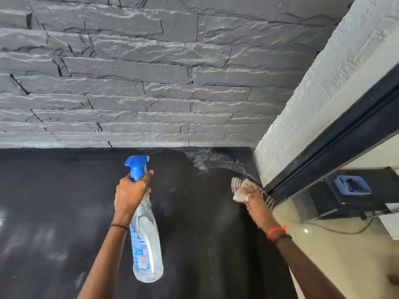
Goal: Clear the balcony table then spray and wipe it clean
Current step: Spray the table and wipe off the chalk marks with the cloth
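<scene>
— Where's the spray bottle (pixel 146 244)?
— Over the middle of the table (pixel 64 190), left hand (pixel 129 193) curled round its neck.
— And the striped cloth (pixel 239 188)?
— At the table's right edge near the far corner, under the right hand (pixel 252 197), which is too blurred to tell its grip.

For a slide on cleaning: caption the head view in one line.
Left hand holds a spray bottle over the black table; right hand presses a striped cloth beside wet foam.
</scene>
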